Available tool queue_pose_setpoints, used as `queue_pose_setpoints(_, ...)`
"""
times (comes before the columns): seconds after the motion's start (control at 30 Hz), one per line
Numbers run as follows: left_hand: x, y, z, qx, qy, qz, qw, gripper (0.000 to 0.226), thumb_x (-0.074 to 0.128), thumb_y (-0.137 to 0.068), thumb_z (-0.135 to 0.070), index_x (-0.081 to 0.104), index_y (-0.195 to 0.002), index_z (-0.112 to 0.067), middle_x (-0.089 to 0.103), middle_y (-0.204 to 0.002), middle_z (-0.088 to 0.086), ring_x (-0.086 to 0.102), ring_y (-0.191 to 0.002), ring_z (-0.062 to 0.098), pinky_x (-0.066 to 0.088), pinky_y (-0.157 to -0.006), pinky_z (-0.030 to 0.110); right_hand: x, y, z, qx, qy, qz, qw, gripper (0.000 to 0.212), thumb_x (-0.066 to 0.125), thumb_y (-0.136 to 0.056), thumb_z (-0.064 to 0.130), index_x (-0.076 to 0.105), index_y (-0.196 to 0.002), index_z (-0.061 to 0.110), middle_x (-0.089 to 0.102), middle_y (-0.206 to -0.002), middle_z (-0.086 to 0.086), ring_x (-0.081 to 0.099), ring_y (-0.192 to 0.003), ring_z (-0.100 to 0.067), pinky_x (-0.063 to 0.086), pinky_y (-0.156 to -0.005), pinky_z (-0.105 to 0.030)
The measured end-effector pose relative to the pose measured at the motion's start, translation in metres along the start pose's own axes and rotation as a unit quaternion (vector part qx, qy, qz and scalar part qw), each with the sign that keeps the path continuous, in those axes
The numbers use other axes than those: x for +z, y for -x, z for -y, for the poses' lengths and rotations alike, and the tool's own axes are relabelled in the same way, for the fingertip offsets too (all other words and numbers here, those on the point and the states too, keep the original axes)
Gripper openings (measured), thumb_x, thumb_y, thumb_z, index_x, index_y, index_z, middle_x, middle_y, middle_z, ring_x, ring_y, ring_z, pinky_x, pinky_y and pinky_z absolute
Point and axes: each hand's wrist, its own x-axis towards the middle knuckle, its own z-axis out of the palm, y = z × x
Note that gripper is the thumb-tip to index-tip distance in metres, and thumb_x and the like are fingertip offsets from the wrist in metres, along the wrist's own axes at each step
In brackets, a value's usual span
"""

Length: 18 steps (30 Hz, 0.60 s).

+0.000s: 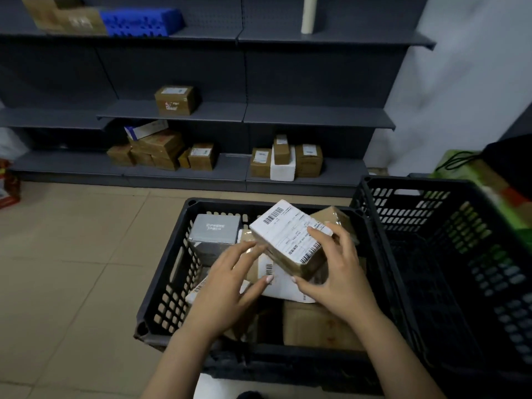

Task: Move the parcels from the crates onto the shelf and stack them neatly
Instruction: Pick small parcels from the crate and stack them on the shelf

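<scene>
Crate of black slotted plastic [288,358] sits on the floor right below the camera, w/ both forearms reaching in over its near rim. Inside: plain brown cardboard parcels [313,323] at the near end, a flat white parcel w/ barcode [277,283] in the mid, and a grey rectangular box [214,228] at the far-left corner. A second black slotted crate [431,226] stands just beside it on the right; its inside is too dark to read.

Brown cardboard parcel w/ large white shipping label [288,234] is held above the first crate's mid, tilted, label up. Right hand [336,272] grips its near-right end: thumb along the lower near edge, fingers curled over the label. Left hand [230,286] is loose, fingers spread & nearly straight, tips at the parcel's left edge; can't tell if they touch.

Beige tiled floor [72,240] runs to a dark grey metal shelf unit [316,115]. Btm level: a jumbled cluster of brown boxes [161,152] at left; at right, brown boxes either side of & on top of a white foam box [283,168]. Mid level: a single brown box [175,100]. Top level: a blue perforated block [144,21] beside a brown carton [63,15], plus an upright cream tube [308,12]. White wall [460,82] at right.
</scene>
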Motion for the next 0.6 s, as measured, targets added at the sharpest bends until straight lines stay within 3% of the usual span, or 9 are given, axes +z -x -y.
queue_pose_setpoints(0.2,0.035,-0.002,-0.014,0.018,-0.043,0.033,0.998,0.050,0.050,-0.094,-0.044,0.043,-0.140,-0.027,0.041,-0.142,-0.007,0.034,-0.132,0.008,0.033,-0.107,0.028,-0.033,0.028,-0.028,0.030,0.010,-0.060,0.998,0.086,0.085,-0.064,0.035,0.042,-0.138,0.029,0.021,-0.148,0.005,0.026,-0.137,-0.013,0.027,-0.100,-0.020)
queue_pose_setpoints(0.37,0.063,-0.012,0.003,0.029,-0.046,0.088,0.995,0.059,0.061,-0.091,-0.030,0.037,-0.145,-0.026,0.037,-0.150,0.000,0.031,-0.139,0.019,0.034,-0.111,0.043,-0.036,0.044,-0.034,0.053,0.015,-0.082,0.995,0.087,0.085,-0.064,0.036,0.042,-0.139,0.027,0.023,-0.146,0.005,0.029,-0.137,-0.016,0.028,-0.102,-0.021)
queue_pose_setpoints(0.43,0.069,-0.018,0.010,0.040,-0.059,0.141,0.987,0.077,0.066,-0.087,-0.029,0.022,-0.150,-0.030,0.025,-0.157,0.001,0.018,-0.145,0.022,0.023,-0.116,0.047,-0.033,0.049,-0.035,0.068,0.016,-0.092,0.993,0.087,0.086,-0.064,0.035,0.042,-0.139,0.027,0.022,-0.146,0.007,0.030,-0.137,-0.015,0.029,-0.101,-0.020)
queue_pose_setpoints(0.53,0.078,-0.029,0.018,0.072,-0.141,0.234,0.959,0.103,0.066,-0.085,-0.028,-0.015,-0.146,-0.039,-0.008,-0.160,-0.002,-0.010,-0.147,0.022,-0.005,-0.120,0.044,-0.028,0.052,-0.031,0.085,0.022,-0.113,0.990,0.087,0.085,-0.064,0.037,0.043,-0.139,0.026,0.024,-0.145,0.006,0.033,-0.137,-0.018,0.038,-0.103,-0.029)
queue_pose_setpoints(0.6,0.083,-0.035,0.022,0.086,-0.193,0.254,0.944,0.114,0.066,-0.085,-0.027,-0.034,-0.138,-0.041,-0.022,-0.158,-0.001,-0.020,-0.145,0.023,-0.008,-0.119,0.046,-0.023,0.051,-0.023,0.088,0.033,-0.125,0.988,0.085,0.084,-0.064,0.038,0.044,-0.138,0.024,0.026,-0.145,0.004,0.034,-0.137,-0.019,0.041,-0.104,-0.034)
